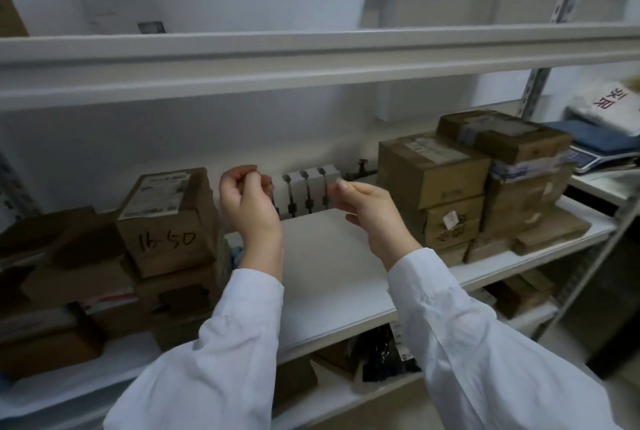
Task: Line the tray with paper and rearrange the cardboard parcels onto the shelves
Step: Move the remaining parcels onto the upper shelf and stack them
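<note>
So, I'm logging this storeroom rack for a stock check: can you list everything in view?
shelves: three, white, upper, middle, lower
cardboard parcels: two groups, brown, left and right on the middle one
paper sheet: one, white, flat between the groups
valve fittings: one row, grey and black, back wall
folded cloths: a few, white and blue, far right
left hand: one, over the sheet, fingers curled, empty
right hand: one, over the sheet, loosely curled, empty

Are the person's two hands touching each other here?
Apart: head view shows a gap between left hand and right hand, grey wall fittings visible through it.
</note>
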Tool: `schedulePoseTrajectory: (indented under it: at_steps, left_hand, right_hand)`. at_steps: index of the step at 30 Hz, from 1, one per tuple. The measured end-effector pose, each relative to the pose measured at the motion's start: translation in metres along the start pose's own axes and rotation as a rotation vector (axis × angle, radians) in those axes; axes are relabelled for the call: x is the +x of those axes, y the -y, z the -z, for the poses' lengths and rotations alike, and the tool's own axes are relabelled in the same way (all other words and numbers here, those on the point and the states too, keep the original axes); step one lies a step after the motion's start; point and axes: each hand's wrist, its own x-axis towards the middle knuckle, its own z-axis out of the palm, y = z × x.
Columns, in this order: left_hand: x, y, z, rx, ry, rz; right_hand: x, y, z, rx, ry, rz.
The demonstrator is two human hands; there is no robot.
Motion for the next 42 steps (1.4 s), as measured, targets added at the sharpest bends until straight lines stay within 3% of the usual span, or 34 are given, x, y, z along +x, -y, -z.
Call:
schedulePoseTrajectory:
  at_steps: [3,8,14,23,31,42]
  left_hand:
    - [-0.008,0.008,-0.014,0.047,0.043,0.091]
    - [-0.023,0.028,-0.055,0.114,0.193,0.472]
    - [-0.058,0.063,-0.111,0.249,0.317,0.625]
    - [-0.105,0.084,-0.185,0.238,0.183,0.666]
    - [-0.125,0.089,-0.225,0.205,0.074,0.646]
    - [-0.111,0.096,-0.236,0.282,0.277,0.772]
  right_hand:
    - [0.003,0.003,0.016,0.029,-0.035,-0.015]
    - [0.023,0.004,0.054,0.060,-0.111,-0.072]
    - [0.046,0.002,0.110,0.071,-0.117,-0.056]
    - [0.085,0.011,0.193,-0.018,-0.038,0.015]
    - [0.108,0.011,0.226,-0.275,0.054,0.124]
    - [0.130,0.018,0.228,-0.374,0.026,0.077]
